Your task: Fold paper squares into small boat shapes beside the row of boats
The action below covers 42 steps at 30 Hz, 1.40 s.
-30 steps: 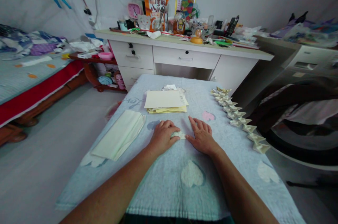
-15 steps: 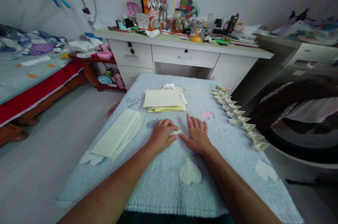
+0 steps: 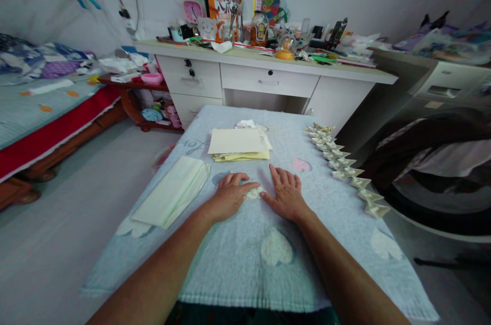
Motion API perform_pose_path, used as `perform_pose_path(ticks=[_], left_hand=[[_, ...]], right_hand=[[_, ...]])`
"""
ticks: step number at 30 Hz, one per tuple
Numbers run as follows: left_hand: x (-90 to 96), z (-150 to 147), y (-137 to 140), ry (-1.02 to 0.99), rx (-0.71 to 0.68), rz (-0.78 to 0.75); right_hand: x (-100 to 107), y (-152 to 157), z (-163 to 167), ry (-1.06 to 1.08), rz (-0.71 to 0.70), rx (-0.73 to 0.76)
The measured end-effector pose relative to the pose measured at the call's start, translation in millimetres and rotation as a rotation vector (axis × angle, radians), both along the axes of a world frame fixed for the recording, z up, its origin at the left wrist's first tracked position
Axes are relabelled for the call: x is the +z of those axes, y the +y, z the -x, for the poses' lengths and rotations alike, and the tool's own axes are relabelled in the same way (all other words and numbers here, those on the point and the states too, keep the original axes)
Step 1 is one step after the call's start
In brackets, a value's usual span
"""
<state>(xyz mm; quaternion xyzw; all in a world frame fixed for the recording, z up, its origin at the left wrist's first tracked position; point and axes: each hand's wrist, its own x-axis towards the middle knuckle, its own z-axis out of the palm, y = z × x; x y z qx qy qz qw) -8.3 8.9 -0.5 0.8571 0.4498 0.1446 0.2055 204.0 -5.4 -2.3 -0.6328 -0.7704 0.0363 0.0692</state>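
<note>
My left hand (image 3: 229, 195) rests on the blue tablecloth (image 3: 238, 263) with its fingers apart and nothing visible in it. Beside it my right hand (image 3: 286, 193) lies flat, fingers spread. Between the two hands shows a small pale patch (image 3: 254, 192); it looks like a printed heart on the cloth, partly covered by the left hand. Beyond the hands lies a stack of cream and yellow paper (image 3: 240, 142). To the left sits a pile of long, pale green folded paper (image 3: 172, 192). A row of folded paper pieces (image 3: 341, 161) runs along the right side.
White crumpled tissue (image 3: 245, 124) lies behind the stack. A white desk (image 3: 264, 79) crowded with jars and bags stands beyond the table. At the right is a front-loading washing machine (image 3: 441, 90), at the left a bed (image 3: 49, 110).
My left hand has shifted slightly left and its fingers have spread, uncovering more of the pale patch. My right hand has barely moved.
</note>
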Motion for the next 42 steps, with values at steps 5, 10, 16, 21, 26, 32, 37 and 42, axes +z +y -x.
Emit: perform_pose_path(ticks=[5, 10, 16, 21, 26, 32, 37, 42], left_hand=[[7.6, -0.5, 0.6, -0.163, -0.014, -0.005], [2.9, -11.6, -1.1, -0.232, -0.093, -0.106], [-6.4, -17.0, -0.3, -0.161, -0.107, -0.170], [-9.2, -16.0, 0.7, -0.163, -0.092, -0.179], [-8.4, -17.2, 1.5, -0.178, -0.081, -0.162], [-8.2, -18.6, -0.3, -0.213, -0.084, -0.167], [-6.6, -19.5, -2.1, -0.232, -0.067, -0.147], [-5.1, -20.2, -2.6, -0.254, -0.056, -0.131]], right_hand=[[0.3, -0.1, 0.5, 0.007, -0.005, -0.002], [-0.3, 0.1, 1.1, 0.016, -0.012, -0.006], [3.4, 0.6, -4.0, 0.069, 0.014, 0.030], [7.1, 2.4, -15.5, 0.111, 0.087, 0.078], [8.8, 3.9, -24.1, 0.262, 0.065, 0.125], [11.4, -1.5, -16.8, 0.396, -0.010, 0.247], [6.3, -2.5, -7.8, 0.371, -0.040, 0.265], [4.7, -1.3, -5.8, 0.403, -0.070, 0.263]])
